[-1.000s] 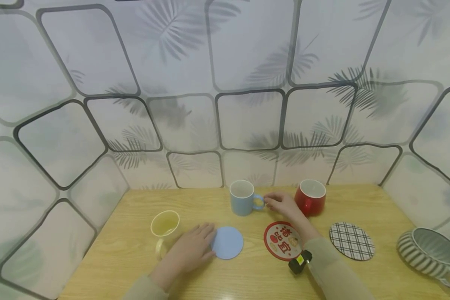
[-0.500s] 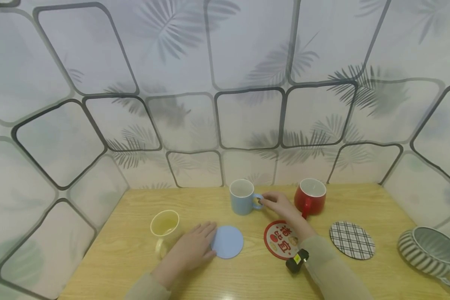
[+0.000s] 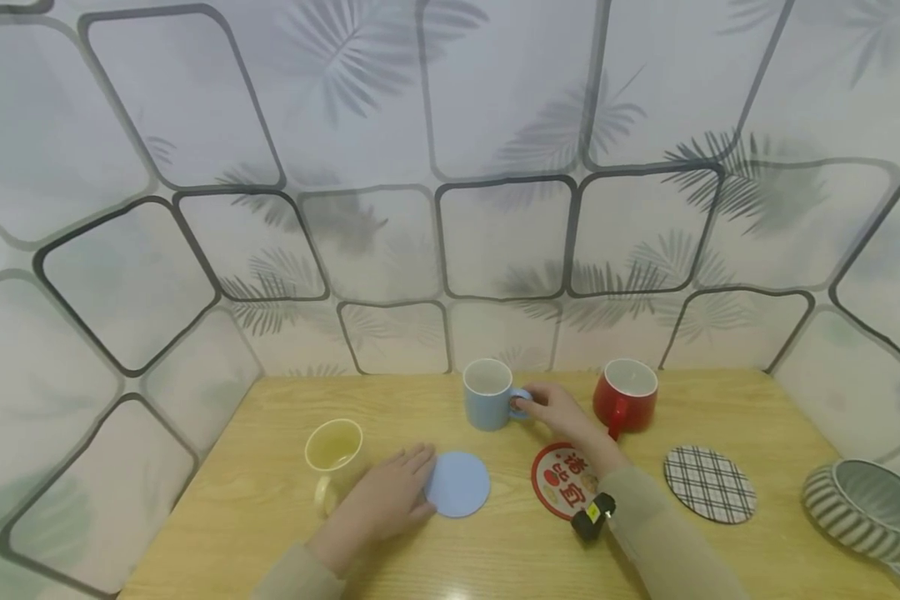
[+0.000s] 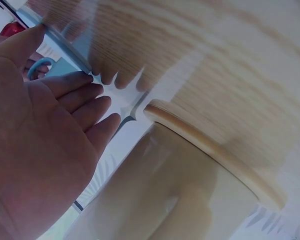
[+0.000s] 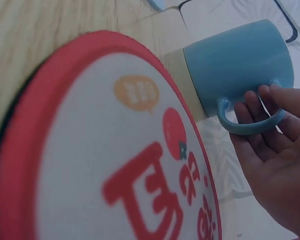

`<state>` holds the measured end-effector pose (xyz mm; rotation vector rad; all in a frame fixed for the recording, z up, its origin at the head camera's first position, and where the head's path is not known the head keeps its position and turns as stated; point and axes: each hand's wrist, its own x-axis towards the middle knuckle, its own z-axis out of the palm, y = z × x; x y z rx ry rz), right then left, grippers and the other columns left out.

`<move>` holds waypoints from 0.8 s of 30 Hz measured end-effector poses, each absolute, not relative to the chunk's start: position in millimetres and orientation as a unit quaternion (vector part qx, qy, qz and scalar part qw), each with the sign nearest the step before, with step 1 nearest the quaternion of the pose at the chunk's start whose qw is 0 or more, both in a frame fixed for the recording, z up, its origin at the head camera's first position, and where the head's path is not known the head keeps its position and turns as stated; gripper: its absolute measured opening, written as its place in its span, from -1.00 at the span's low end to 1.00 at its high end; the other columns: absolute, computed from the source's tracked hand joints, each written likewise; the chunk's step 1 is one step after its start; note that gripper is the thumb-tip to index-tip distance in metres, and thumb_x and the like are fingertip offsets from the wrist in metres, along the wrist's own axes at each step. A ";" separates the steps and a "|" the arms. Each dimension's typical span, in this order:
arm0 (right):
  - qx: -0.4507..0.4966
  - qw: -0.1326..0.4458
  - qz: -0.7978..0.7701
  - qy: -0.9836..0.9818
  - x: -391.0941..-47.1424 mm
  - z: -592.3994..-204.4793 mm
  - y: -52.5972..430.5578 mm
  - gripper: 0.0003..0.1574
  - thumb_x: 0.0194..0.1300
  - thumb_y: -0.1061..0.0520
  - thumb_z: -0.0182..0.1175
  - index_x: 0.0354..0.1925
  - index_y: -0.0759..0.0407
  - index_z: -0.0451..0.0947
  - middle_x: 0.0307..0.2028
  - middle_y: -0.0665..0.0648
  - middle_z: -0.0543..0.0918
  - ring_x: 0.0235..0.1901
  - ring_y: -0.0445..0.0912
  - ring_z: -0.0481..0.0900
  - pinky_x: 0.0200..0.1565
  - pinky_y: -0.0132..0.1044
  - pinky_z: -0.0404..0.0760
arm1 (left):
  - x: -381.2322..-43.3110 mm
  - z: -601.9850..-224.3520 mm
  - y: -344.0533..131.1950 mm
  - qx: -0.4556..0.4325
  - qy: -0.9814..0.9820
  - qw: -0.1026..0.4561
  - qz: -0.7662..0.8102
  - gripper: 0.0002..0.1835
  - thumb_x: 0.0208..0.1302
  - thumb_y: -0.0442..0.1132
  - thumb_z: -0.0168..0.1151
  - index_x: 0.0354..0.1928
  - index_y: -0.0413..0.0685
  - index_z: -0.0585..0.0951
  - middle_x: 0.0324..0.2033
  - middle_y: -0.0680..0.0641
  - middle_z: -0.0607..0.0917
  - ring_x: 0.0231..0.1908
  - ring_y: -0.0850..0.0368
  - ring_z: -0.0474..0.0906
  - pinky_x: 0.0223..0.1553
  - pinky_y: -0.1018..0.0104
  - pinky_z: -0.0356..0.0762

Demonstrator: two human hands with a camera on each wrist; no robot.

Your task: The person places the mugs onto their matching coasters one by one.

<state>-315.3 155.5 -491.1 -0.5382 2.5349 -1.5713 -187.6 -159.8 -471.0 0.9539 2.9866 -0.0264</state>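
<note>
At the back of the table stands a light blue mug [image 3: 487,398], upright, its handle pointing right. My right hand [image 3: 558,410] grips that handle; in the right wrist view several fingers pass through the handle loop [image 5: 252,126], with the thumb near its upper end. My left hand [image 3: 392,492] rests palm down on the table, fingers straight, at the left edge of a round blue coaster [image 3: 459,485]. Just left of this hand is a yellow mug [image 3: 335,454], also large in the left wrist view. A red-rimmed round coaster [image 3: 558,479] lies below my right forearm.
A red mug [image 3: 624,398] stands right of my right hand, close to the forearm. Farther right lie a black-and-white checked coaster [image 3: 711,483] and a striped grey mug [image 3: 866,512] at the table's right side. A patterned curtain [image 3: 502,242] rises behind the table.
My right hand has moved slightly left, from beside the blue mug's handle to gripping it, fingers now through the loop. The left hand has stayed in place.
</note>
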 end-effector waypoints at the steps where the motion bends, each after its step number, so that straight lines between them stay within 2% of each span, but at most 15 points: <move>1: -0.183 0.055 -0.513 0.837 -316.0 -491.2 155.9 -0.68 0.58 0.11 0.23 0.04 0.37 0.68 0.00 0.29 0.78 0.06 -0.06 0.68 0.18 -0.18 0.64 | -187.5 -470.4 -159.6 0.305 0.952 0.003 -0.007 -0.21 0.43 0.08 0.32 0.48 -0.34 0.44 0.51 -0.26 0.47 0.51 -0.17 0.42 0.56 -0.06 0.39; 7: -0.203 0.075 -0.521 0.826 -320.8 -490.2 160.5 -0.61 0.67 0.10 0.09 0.05 0.41 0.69 -0.01 0.34 0.81 0.02 -0.06 0.72 0.18 -0.10 0.71 | -188.3 -472.0 -159.9 0.307 0.952 0.007 -0.011 -0.20 0.44 0.10 0.31 0.50 -0.33 0.42 0.53 -0.26 0.45 0.52 -0.16 0.41 0.56 -0.06 0.39; 18: -0.214 0.117 -0.540 0.806 -327.5 -488.7 163.6 -0.58 0.68 0.11 0.05 0.03 0.47 0.65 -0.08 0.26 0.81 -0.06 -0.17 0.67 0.13 -0.26 0.63 | -189.0 -475.2 -161.3 0.302 0.953 0.015 -0.004 -0.19 0.44 0.10 0.31 0.51 -0.32 0.41 0.54 -0.25 0.43 0.54 -0.16 0.39 0.57 -0.06 0.38; 24: -0.211 0.109 -0.548 0.802 -328.2 -490.6 161.8 -0.60 0.68 0.13 0.06 -0.05 0.47 0.65 -0.16 0.16 0.79 -0.11 -0.17 0.65 0.10 -0.29 0.62 | -188.8 -473.4 -161.1 0.298 0.954 0.019 0.005 -0.19 0.43 0.09 0.32 0.51 -0.32 0.40 0.54 -0.25 0.43 0.54 -0.16 0.38 0.57 -0.07 0.37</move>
